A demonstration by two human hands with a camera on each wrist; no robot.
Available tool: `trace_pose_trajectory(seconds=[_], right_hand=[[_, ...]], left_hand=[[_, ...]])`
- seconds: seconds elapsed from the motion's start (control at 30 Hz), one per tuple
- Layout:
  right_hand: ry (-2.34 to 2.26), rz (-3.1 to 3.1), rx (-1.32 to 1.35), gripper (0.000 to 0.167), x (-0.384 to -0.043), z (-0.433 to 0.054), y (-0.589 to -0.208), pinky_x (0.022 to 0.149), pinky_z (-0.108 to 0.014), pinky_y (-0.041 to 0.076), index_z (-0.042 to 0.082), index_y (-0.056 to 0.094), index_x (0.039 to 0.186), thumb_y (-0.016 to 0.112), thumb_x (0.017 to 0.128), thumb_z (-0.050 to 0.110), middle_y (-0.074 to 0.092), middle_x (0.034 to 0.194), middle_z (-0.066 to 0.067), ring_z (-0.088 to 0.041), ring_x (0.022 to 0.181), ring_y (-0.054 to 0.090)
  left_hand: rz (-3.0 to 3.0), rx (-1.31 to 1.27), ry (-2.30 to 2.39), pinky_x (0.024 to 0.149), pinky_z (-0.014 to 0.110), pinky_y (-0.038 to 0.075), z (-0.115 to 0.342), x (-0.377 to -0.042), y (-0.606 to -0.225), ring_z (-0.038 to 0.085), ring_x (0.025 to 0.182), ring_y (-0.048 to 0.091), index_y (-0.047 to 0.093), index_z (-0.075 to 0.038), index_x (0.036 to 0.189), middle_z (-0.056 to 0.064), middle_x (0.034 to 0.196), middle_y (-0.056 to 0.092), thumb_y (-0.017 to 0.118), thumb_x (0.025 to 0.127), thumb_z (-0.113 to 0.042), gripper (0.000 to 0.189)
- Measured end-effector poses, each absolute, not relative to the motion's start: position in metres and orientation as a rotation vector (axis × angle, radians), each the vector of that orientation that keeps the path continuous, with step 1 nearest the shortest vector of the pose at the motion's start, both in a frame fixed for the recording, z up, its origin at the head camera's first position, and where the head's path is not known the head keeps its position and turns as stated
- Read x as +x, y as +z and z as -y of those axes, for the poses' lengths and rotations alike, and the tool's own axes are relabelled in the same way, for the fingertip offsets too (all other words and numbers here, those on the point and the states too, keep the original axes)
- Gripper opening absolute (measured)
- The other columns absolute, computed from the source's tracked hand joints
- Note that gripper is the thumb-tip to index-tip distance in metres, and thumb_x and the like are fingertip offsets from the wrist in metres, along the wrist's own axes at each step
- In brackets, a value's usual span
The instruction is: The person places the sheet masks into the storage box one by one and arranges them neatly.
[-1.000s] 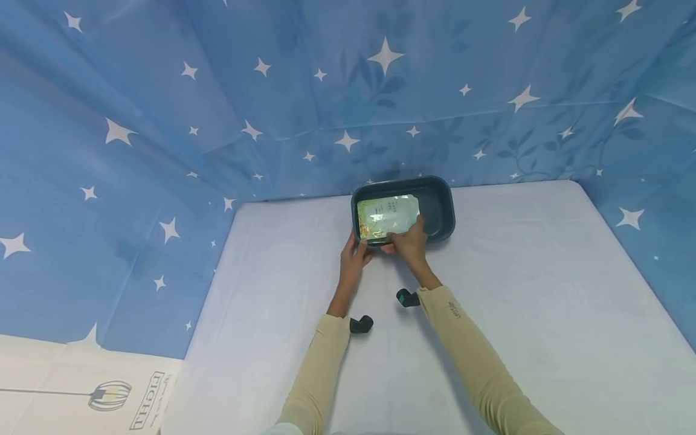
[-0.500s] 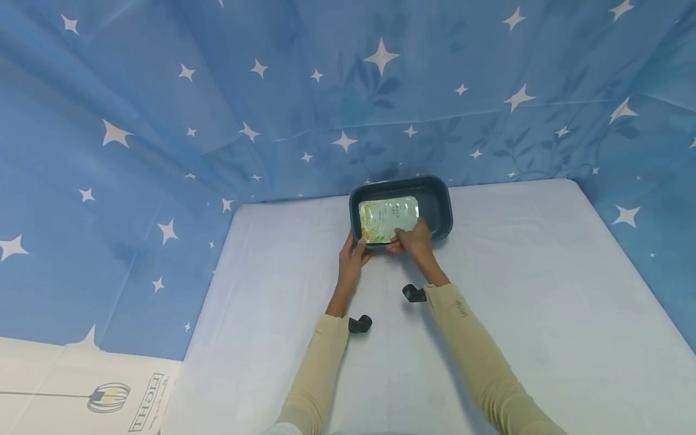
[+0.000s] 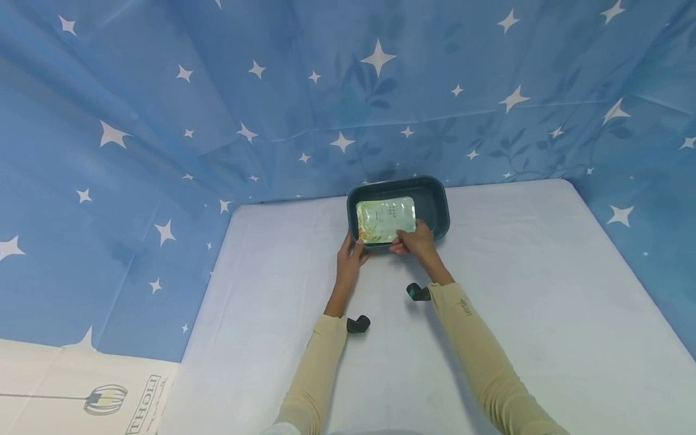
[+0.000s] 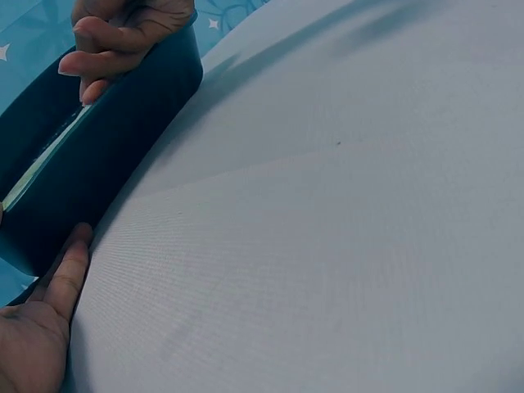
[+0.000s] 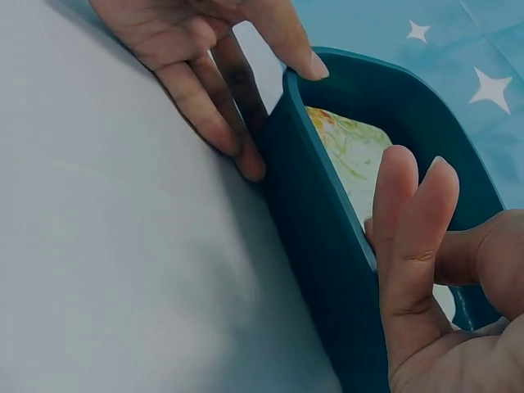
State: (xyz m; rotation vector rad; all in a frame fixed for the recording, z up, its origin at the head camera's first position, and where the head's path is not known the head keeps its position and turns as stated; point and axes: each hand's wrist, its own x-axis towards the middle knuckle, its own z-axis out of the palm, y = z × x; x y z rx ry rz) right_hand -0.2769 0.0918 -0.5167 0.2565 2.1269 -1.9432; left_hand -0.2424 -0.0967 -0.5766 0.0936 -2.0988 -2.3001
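A dark teal basin [image 3: 433, 202] stands at the far edge of the table. Inside it lies a flat, shiny pale green packet [image 3: 383, 217] with leaf and flower print, toward the left side. My left hand [image 3: 348, 260] holds the basin's near left corner, the thumb on the rim and the fingers against the outer wall. My right hand [image 3: 418, 241] reaches over the near rim and pinches the packet's near right corner between thumb and index finger. In the right wrist view, two other fingers [image 5: 413, 237] extend up beside the rim, and part of the grip is hidden.
A white cloth covers the table [image 3: 544, 302]. Behind the basin hangs a blue curtain [image 3: 304, 90] with white stars, close to its far wall. Small black wrist devices [image 3: 358, 324] stick out from both sleeves.
The packet has shifted slightly right and nearer within the basin, then stays about still. My right hand has moved a little right. My left hand keeps its hold on the corner.
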Motion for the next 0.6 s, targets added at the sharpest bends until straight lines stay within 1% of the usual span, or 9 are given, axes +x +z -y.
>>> trace_pose_trajectory(seconds=[0.1, 0.23, 0.3, 0.5, 0.6], right_hand=[[-1.905, -2.168, 0.256, 0.060, -0.278, -0.095, -0.515, 0.057, -0.026, 0.064, -0.008, 0.023, 0.147, 0.055, 0.098, 0.009, 0.067, 0.072, -0.007, -0.008, 0.050, 0.067], [-1.832, -2.267, 0.267, 0.060, -0.279, -0.101, -0.511, 0.060, -0.032, 0.065, -0.008, 0.027, 0.148, 0.055, 0.098, 0.010, 0.067, 0.084, -0.018, -0.009, 0.048, 0.065], [-1.797, -2.305, 0.270, 0.061, -0.279, -0.104, -0.509, 0.062, -0.034, 0.065, -0.007, 0.026, 0.149, 0.054, 0.098, 0.010, 0.067, 0.089, -0.021, -0.009, 0.048, 0.065], [-1.671, -2.375, 0.238, 0.059, -0.280, -0.113, -0.510, 0.062, -0.033, 0.065, -0.009, 0.032, 0.147, 0.056, 0.098, 0.013, 0.069, 0.094, -0.025, -0.006, 0.047, 0.063], [-1.617, -2.374, 0.196, 0.061, -0.277, -0.116, -0.511, 0.061, -0.032, 0.065, -0.008, 0.030, 0.148, 0.056, 0.098, 0.016, 0.069, 0.097, -0.027, -0.005, 0.047, 0.061]], left_hand=[[2.085, 0.088, -2.315, 0.101, 0.034, 0.055, 0.097, -0.243, -0.576, 0.030, 0.138, 0.045, 0.027, -0.026, 0.155, 0.008, 0.160, 0.027, 0.050, 0.103, -0.030, 0.057], [2.076, 0.079, -2.327, 0.101, 0.034, 0.054, 0.097, -0.245, -0.577, 0.031, 0.138, 0.044, 0.026, -0.024, 0.155, 0.009, 0.161, 0.024, 0.050, 0.103, -0.031, 0.058], [2.082, 0.079, -2.325, 0.101, 0.033, 0.055, 0.097, -0.245, -0.576, 0.030, 0.138, 0.044, 0.026, -0.025, 0.155, 0.008, 0.162, 0.024, 0.050, 0.103, -0.031, 0.058], [2.089, 0.122, -2.323, 0.100, 0.030, 0.055, 0.097, -0.244, -0.574, 0.028, 0.137, 0.046, 0.027, -0.026, 0.155, 0.006, 0.161, 0.025, 0.050, 0.103, -0.031, 0.057], [2.099, 0.133, -2.324, 0.100, 0.030, 0.055, 0.097, -0.241, -0.575, 0.027, 0.138, 0.045, 0.027, -0.028, 0.155, 0.005, 0.162, 0.025, 0.051, 0.103, -0.032, 0.057]])
